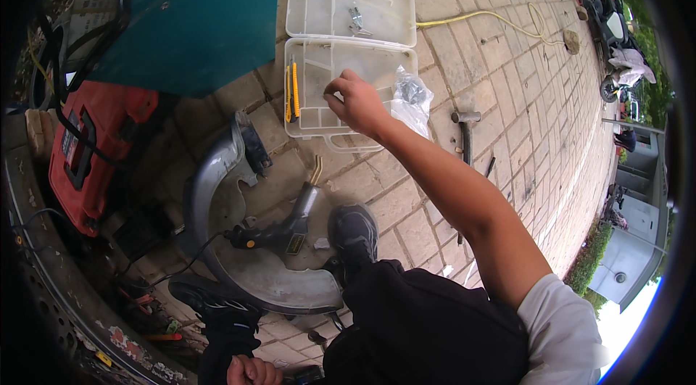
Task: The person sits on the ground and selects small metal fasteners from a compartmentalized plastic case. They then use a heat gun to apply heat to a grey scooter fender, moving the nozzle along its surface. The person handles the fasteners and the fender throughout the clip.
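So, right hand [355, 103] overhangs translucent plastic case [362, 56].

Brick-paved ground [500, 80], open clear plastic case [395, 25] lying flat, hammer [467, 142] near its right side, slim black rod [491, 167] beside the hammer, yellow cord [478, 14] trailing rightward, curved grey shell [272, 291] at lower left, black gun-shaped tool [279, 235] within its curve

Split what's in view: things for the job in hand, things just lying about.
Likely the job:
open plastic case, under the right hand
curved grey panel
black gun-shaped tool

Apparently just lying about:
hammer
red case
yellow cord
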{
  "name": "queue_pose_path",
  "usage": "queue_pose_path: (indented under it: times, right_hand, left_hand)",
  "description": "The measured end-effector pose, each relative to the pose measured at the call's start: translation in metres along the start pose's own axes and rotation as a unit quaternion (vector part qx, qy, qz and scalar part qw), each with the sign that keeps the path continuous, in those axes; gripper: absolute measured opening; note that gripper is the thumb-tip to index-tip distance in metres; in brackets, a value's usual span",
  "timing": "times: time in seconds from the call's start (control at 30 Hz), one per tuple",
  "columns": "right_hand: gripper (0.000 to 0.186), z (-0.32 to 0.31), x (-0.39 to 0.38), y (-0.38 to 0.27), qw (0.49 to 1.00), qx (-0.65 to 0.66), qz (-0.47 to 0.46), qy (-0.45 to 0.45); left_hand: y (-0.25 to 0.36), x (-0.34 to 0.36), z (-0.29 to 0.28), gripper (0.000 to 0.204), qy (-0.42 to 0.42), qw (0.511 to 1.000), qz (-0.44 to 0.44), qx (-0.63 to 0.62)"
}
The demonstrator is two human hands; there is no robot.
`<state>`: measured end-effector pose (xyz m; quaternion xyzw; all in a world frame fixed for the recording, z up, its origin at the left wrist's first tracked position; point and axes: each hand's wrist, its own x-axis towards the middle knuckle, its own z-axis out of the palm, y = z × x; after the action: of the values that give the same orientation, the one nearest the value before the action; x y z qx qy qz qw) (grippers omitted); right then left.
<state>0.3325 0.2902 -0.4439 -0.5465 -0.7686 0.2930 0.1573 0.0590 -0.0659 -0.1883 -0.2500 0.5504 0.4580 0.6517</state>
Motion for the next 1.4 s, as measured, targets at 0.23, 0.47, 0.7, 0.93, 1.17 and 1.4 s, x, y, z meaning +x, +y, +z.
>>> queue_pose_path:
  times: [0.23,0.47,0.7,0.93,1.17,1.4]
  right_hand:
    - [0.009,-0.026,-0.039,-0.008,1.0,0.002,-0.029,-0.007]
    - [0.01,-0.016,-0.039,-0.008,0.996,-0.069,-0.044,-0.031]
    - [0.01,-0.016,-0.018,-0.008,0.997,-0.079,0.017,0.011]
    - [0.008,0.002,0.013,0.002,0.988,-0.148,-0.036,0.012]
    - [0.007,0.015,0.022,0.008,0.979,-0.201,-0.038,-0.006]
    - [0.008,0.012,0.017,0.009,0.988,-0.147,-0.038,0.011]
  left_hand:
    - [-0.001,0.002,-0.001,0.04,-0.02,1.0,0.004,-0.005]
    - [-0.002,0.002,-0.002,0.04,-0.022,1.0,0.002,-0.002]
    - [-0.001,0.002,-0.001,0.04,-0.011,1.0,0.006,0.008]
    - [-0.002,0.001,-0.002,0.04,-0.008,1.0,0.001,0.003]
    - [-0.001,0.002,-0.002,0.04,0.002,1.0,-0.006,0.003]
    - [-0.001,0.002,-0.002,0.04,-0.006,1.0,-0.008,-0.006]
